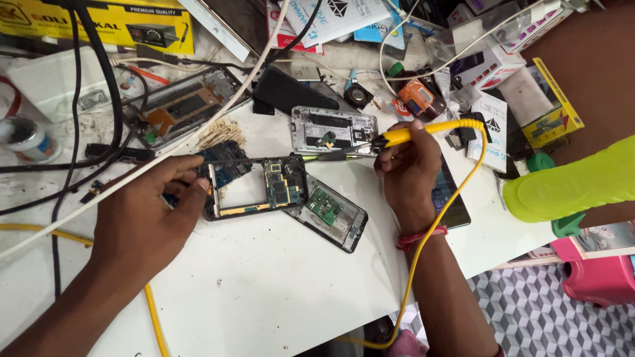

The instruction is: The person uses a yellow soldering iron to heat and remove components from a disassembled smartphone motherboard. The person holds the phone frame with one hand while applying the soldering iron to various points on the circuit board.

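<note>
Head view, looking down on a white table [278, 291].

Landmark: the opened phone frame [254, 188] with its green circuit board, lying near the middle of the table.

Left hand [149, 215]: comes in from the lower left, forearm angled up toward the frame. Palm down, fingers curled, fingertips pinching the frame's left edge and touching it. Closed on the frame.

Right hand [407, 172]: right of the frame, forearm rising from the bottom edge, red thread at the wrist. Fingers wrapped tight around a yellow soldering iron [413, 134], held like a pen. The dark tip points left and rests on or just above a silver phone shell [334, 130] that lies above and to the right of the frame; contact cannot be told. The yellow cord [433, 231] loops from the handle down past the wrist and off the table's front edge.

Edges and room: below the frame the table is bare white down to its front edge. The right edge drops off just beyond the right forearm, with patterned floor under it.

Around: a second phone body [331, 215] touches the frame's lower right corner. A larger opened device [182, 106] sits up and left of the frame. Black cables [99, 86] and a white cable [218, 112] cross the upper left, the white one passing just above the left hand. Boxes and clutter crowd the far side. A lime-green sleeve [569, 185] enters far right, well apart from the frame.
</note>
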